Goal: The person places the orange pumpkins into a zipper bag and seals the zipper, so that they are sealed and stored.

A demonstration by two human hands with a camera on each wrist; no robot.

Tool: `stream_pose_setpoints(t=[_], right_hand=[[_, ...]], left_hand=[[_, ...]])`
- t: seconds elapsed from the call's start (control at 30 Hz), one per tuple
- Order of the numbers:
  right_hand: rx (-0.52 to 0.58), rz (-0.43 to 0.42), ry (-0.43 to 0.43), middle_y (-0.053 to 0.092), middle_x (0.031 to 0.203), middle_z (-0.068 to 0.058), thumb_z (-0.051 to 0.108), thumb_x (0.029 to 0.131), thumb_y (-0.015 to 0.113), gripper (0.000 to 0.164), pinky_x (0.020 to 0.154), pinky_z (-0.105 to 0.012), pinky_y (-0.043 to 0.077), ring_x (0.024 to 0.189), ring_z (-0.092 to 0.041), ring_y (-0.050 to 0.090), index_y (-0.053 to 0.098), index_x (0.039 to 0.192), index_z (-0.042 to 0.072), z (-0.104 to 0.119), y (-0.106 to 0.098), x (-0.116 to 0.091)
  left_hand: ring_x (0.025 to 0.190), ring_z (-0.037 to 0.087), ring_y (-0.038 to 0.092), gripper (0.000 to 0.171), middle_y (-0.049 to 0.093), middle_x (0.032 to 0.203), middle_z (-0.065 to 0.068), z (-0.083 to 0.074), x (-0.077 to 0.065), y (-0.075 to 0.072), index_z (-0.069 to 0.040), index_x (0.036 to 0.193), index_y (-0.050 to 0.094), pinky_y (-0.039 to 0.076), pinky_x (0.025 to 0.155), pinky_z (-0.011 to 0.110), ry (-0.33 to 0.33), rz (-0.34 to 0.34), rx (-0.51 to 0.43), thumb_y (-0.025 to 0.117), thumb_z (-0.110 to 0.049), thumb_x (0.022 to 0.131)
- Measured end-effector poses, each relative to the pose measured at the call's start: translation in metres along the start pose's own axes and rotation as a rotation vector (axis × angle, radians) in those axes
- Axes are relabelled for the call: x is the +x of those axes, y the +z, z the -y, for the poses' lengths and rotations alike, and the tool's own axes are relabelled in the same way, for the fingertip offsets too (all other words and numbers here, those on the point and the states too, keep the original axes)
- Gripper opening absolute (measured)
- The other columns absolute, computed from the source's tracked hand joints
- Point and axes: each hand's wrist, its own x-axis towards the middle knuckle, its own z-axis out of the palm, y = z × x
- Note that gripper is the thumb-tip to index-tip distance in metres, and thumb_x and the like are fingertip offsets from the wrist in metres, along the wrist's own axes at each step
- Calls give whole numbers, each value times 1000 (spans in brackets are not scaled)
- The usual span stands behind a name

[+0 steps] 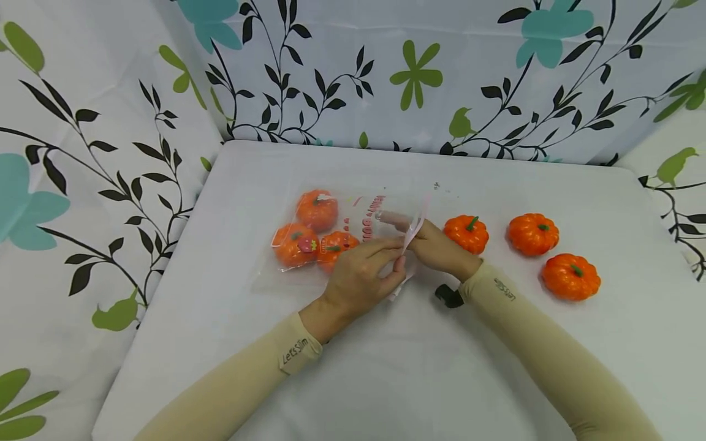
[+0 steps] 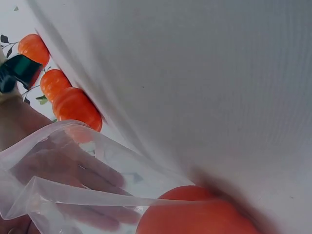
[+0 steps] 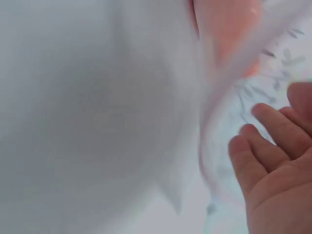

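A clear plastic zip bag (image 1: 368, 220) with red print lies on the white table, its mouth facing right. Three small orange toy pumpkins (image 1: 317, 211) sit together at its left end. My left hand (image 1: 355, 275) pinches the near side of the bag's mouth between thumb and fingers. My right hand (image 1: 438, 246) reaches leftward through the mouth, its fingers inside the bag. In the left wrist view, the straight fingers of the right hand (image 2: 87, 180) show through the plastic and hold nothing, with a bagged pumpkin (image 2: 195, 212) beyond their tips.
Three more pumpkins stand loose on the right: one (image 1: 466, 233) just behind the right wrist, another (image 1: 532, 234) farther right, the third (image 1: 570, 277) nearer the front. A black wrist device (image 1: 448, 296) hangs under the right wrist. A leaf-patterned curtain (image 1: 342, 73) borders the table (image 1: 364, 392).
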Motion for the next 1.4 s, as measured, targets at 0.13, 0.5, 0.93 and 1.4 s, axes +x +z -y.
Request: stream_pose_setpoints(t=[0.13, 0.5, 0.93, 1.4], right_hand=[[-73, -38, -1, 48, 153, -3, 19, 103, 58, 49, 112, -57, 36, 139, -33, 45, 50, 150, 10, 1, -19, -30], [-421, -313, -55, 32, 163, 0, 35, 77, 89, 102, 110, -65, 33, 149, -27, 28, 30, 161, 24, 13, -69, -75], [-392, -370, 198, -3, 169, -7, 42, 66, 95, 143, 113, -68, 23, 153, -36, 8, -7, 163, 18, -13, -77, -63], [-270, -312, 407, 23, 160, -25, 47, 72, 90, 127, 108, -62, 38, 140, -46, 37, 11, 162, 5, -48, -65, -80]], left_hand=[[93, 19, 73, 11, 75, 99, 8, 0, 1, -1, 1, 91, 78, 56, 87, 25, -30, 9, 8, 73, -5, 84], [89, 20, 73, 9, 75, 97, 9, 3, 2, -4, 1, 89, 77, 58, 85, 29, -108, -1, -8, 71, -4, 85], [90, 20, 73, 8, 75, 99, 9, 0, 1, -1, 1, 89, 77, 59, 83, 30, -129, 0, -13, 72, -5, 86], [90, 19, 73, 11, 75, 100, 9, -10, 5, 4, 0, 91, 78, 58, 84, 28, -113, 32, -12, 74, -8, 86]])
